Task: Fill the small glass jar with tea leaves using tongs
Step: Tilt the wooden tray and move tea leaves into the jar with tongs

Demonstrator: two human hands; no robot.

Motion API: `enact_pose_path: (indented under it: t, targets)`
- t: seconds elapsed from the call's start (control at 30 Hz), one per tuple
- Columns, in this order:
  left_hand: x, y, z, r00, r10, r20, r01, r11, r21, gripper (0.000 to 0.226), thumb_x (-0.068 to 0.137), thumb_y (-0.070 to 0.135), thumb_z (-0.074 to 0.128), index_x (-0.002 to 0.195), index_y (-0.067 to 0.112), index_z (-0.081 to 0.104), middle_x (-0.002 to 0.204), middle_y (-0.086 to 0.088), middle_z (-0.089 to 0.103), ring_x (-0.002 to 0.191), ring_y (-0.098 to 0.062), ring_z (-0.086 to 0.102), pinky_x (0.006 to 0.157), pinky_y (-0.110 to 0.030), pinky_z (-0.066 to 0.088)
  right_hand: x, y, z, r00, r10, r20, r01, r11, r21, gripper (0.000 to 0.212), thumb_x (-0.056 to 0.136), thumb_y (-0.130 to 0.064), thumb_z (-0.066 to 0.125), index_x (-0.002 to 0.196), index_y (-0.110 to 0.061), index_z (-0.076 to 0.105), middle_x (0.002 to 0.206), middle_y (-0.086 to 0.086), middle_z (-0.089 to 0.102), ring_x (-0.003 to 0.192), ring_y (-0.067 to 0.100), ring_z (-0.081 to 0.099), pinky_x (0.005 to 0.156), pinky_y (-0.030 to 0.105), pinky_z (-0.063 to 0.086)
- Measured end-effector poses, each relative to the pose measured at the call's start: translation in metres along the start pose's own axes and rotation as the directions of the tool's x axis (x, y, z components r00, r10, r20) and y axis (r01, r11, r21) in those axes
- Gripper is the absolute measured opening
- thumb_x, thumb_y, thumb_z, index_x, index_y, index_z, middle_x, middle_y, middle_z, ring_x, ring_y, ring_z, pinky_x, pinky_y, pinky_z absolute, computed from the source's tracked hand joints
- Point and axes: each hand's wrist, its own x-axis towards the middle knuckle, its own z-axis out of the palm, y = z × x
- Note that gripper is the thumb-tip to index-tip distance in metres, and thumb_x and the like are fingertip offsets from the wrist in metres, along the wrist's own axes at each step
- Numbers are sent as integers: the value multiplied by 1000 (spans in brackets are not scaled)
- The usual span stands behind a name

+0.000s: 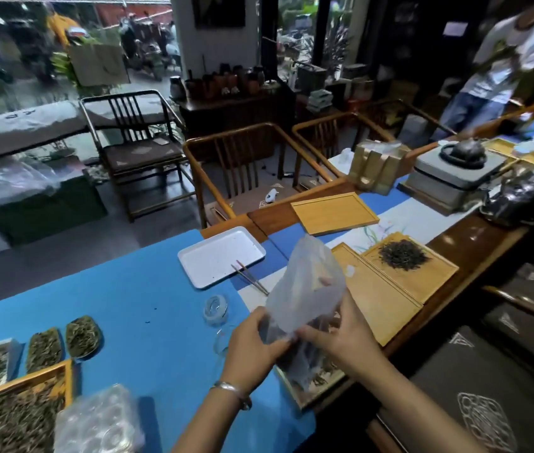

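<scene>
Head view, wearer's body only. Two forearms in frame, entering from 6 o'clock, both bare to the frame edge; no sleeve visible on either. Left hand (254, 338): no rings seen on the visible fingers. Left wrist carries one thin silver bangle (233, 392), smooth metal, plain band, catching a highlight at its 12 o'clock edge. Right hand (337, 335): no ring, watch or band visible. Nails short, unpainted as far as the blur allows.
</scene>
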Motion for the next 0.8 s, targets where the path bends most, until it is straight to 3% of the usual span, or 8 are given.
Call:
enact_pose_path:
  t: [0.07, 0.13, 0.3, 0.43, 0.5, 0.6, 0.7, 0.8]
  targets:
    - [16, 11, 34, 1000, 29, -10, -29, 1000, -3, 30, 57, 52, 64, 84, 40, 59, 78, 26, 67, 74, 15, 59, 58, -7, 41, 3, 8, -21, 993, 20, -114, -28, 997, -68, 89, 46, -73, 77, 121, -41, 42, 123, -10, 49, 114, 9, 52, 89, 36, 50]
    - [32, 21, 69, 1000, 18, -9, -18, 1000, -9, 27, 58, 54, 63, 79, 38, 56, 71, 23, 65, 69, 18, 56, 55, -5, 38, 11, 19, -42, 974, 50, -223, -76, 991, -112, 79, 54, -63, 79, 120, -34, 46, 118, -7, 47, 110, 11, 51, 87, 35, 49]
    - [79, 33, 146, 986, -56, 158, 52, 998, 34, 49, 56, 52, 67, 100, 32, 60, 93, 13, 68, 87, -4, 65, 64, -19, 49, 50, 64, -103, 949, 82, -303, -113, 990, -86, 27, 76, -10, 72, 100, -13, 59, 96, 11, 63, 88, 26, 62, 71, 47, 52]
    - [118, 29, 194, 909, -85, 409, 57, 995, 79, 53, 66, 49, 76, 107, 24, 54, 102, 9, 64, 91, -9, 62, 79, -32, 53, 99, 110, -150, 898, 248, -364, -233, 969, 85, 30, 72, 11, 61, 92, -11, 64, 68, -3, 69, 58, 3, 63, 55, 26, 48]
    - [137, 20, 213, 907, -110, 407, 73, 992, 105, 39, 75, 40, 75, 104, 23, 55, 99, 10, 64, 88, -5, 61, 80, -33, 52, 125, 134, -170, 898, 297, -324, -280, 955, 100, 35, 73, 14, 59, 95, -12, 63, 69, 1, 69, 58, 6, 65, 54, 22, 48]
    - [165, 3, 246, 934, -171, 313, 131, 981, 144, 32, 77, 38, 72, 98, 21, 56, 94, 7, 64, 84, -12, 62, 76, -35, 53, 166, 169, -192, 915, 355, -191, -359, 933, 16, 23, 75, 9, 59, 93, -5, 63, 75, 18, 70, 64, 31, 67, 52, 39, 52]
    - [186, -13, 276, 950, -232, 208, 205, 968, 146, 29, 73, 39, 73, 91, 23, 57, 91, 6, 62, 84, -14, 60, 76, -35, 51, 200, 197, -203, 941, 322, -107, -332, 939, -92, 27, 73, 7, 60, 86, -16, 65, 65, -10, 70, 58, 2, 64, 53, 28, 52]
    - [202, -27, 295, 952, -277, 129, 260, 957, 132, 25, 71, 35, 76, 85, 30, 57, 86, 9, 63, 81, -12, 60, 72, -30, 51, 226, 220, -203, 947, 320, -15, -318, 934, -165, 25, 75, 5, 62, 82, -20, 64, 61, -21, 65, 58, -12, 58, 51, 14, 44]
